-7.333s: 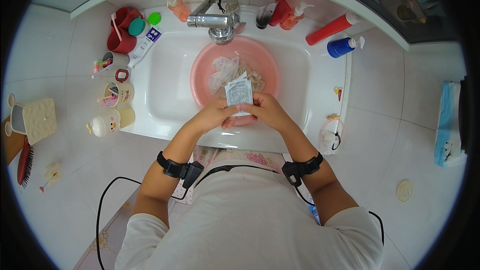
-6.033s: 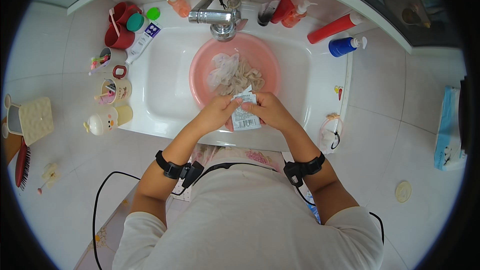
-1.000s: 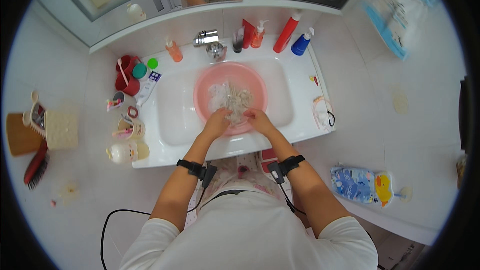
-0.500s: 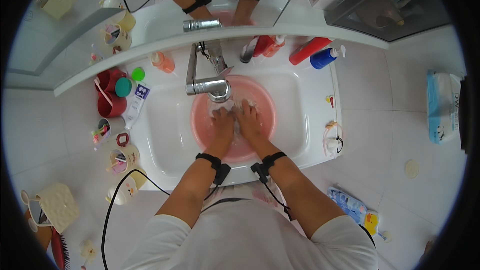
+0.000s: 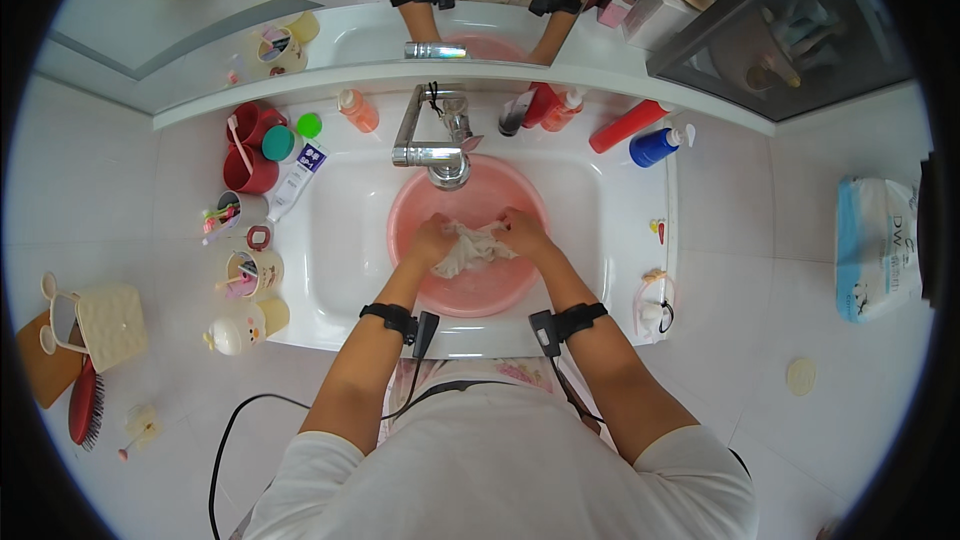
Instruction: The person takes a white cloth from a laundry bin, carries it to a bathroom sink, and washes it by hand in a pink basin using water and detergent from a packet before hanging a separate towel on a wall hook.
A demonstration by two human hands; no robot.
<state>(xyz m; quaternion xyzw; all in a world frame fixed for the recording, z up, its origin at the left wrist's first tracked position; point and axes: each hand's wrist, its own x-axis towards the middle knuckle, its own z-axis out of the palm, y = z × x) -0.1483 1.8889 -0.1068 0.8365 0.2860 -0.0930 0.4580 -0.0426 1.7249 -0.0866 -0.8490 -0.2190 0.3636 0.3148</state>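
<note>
A wet whitish cloth (image 5: 468,250) is stretched between my two hands over the pink basin (image 5: 402,202). My left hand (image 5: 432,240) is closed on the cloth's left end. On the other side, my right hand (image 5: 523,232) pinches its upper right edge. The cloth's middle sags in folds toward the water in the basin. Above the basin's far rim hangs the chrome faucet (image 5: 432,153), apart from both hands. The basin sits inside the white sink (image 5: 335,240).
Red cups (image 5: 250,172), a toothpaste tube (image 5: 298,180) and toothbrush cups line the sink's left side. An orange bottle (image 5: 358,112), a red bottle (image 5: 628,126) and a blue pump bottle (image 5: 656,145) stand or lie along the back, below a mirror cabinet. Black cables hang from my wrist bands.
My hands have drawn apart, from pressed together low in the basin to holding the cloth spread between them. More of the cloth shows. The whole view has shifted slightly.
</note>
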